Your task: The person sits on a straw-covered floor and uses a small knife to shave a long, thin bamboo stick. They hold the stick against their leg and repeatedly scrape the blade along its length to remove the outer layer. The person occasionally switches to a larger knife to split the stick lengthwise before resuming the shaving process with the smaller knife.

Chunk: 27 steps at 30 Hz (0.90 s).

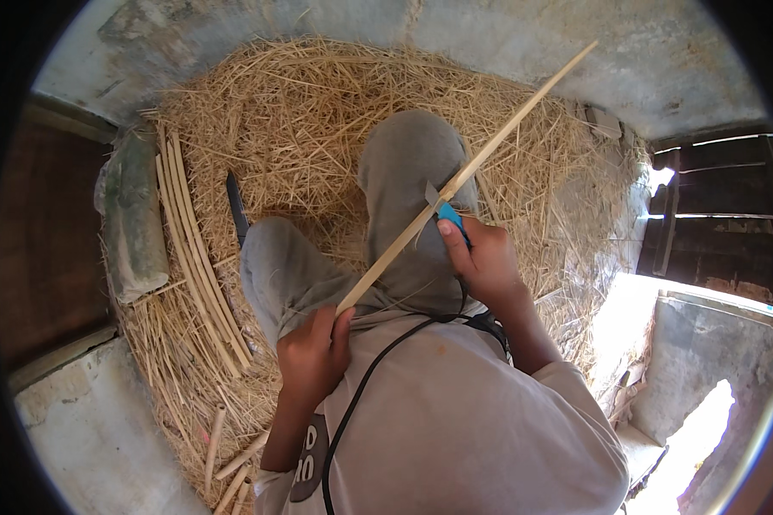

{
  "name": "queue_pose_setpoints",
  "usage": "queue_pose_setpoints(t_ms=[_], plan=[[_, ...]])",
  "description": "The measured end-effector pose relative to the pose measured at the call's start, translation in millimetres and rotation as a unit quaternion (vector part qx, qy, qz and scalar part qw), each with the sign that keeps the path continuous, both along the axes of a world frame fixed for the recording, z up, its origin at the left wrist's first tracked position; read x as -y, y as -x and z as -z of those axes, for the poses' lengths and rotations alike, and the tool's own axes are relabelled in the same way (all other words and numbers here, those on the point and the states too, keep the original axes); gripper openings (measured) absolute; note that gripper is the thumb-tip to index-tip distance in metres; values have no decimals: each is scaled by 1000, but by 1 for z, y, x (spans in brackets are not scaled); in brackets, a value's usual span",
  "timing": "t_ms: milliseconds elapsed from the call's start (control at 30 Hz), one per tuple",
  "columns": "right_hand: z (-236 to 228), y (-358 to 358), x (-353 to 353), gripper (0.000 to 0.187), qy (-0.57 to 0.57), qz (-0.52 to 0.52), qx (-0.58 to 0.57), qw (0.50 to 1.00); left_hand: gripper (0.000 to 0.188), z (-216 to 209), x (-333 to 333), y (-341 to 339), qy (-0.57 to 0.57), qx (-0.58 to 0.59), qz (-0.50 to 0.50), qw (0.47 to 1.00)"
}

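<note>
A long pale strip of split wood or bamboo (524, 116) slants from my lap up to the far right, tapering to a thin tip. Its near end is gripped by my left hand (312, 350), whose fingers are closed round it. My right hand (487, 264) is wrapped around a blue utility knife (452, 216), thumb along the handle. The knife's blade touches the strip near its middle, just above my raised knee (412, 163). Thin fibres hang below the strip over my lap.
Dry straw (283, 112) covers the ground. To the left lie several long pale sticks (199, 257), a thick greenish log-like piece (135, 223) and a dark blade (235, 204). Short sticks (214, 446) lie lower left. A black cable (361, 390) crosses my shirt. Walls (489, 34) enclose the space.
</note>
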State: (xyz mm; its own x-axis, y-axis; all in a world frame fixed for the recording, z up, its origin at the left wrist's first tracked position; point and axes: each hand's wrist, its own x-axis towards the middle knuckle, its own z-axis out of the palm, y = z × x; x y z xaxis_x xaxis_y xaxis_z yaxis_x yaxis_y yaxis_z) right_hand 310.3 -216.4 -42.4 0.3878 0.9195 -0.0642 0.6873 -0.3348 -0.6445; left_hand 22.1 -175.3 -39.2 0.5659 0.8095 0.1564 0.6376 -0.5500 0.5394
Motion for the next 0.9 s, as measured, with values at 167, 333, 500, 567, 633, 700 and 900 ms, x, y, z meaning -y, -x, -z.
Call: queue_pose_setpoints(t_ms=[167,333,500,567,633,700,900], plan=[[-4,3,2,47,-23,-56,100,993,16,1,-7,-14,-37,31,-3,999],[-5,6,3,46,-27,-59,108,992,13,-1,-13,-29,-67,14,-1,998],[-2,7,1,47,-46,-30,93,994,13,-6,-11,-30,-61,-17,5,998],[-1,9,0,48,-38,15,78,996,14,-8,-10,-27,-73,-9,11,997],[1,11,-1,49,-33,41,67,996,15,-7,-9,-25,-83,-3,9,996],[2,13,-1,48,-29,54,61,996,15,-7,-8,-23,-92,-6,2,996],[4,15,-3,47,-56,89,39,994,17,-8,-6,-12,-118,-24,-6,993]])
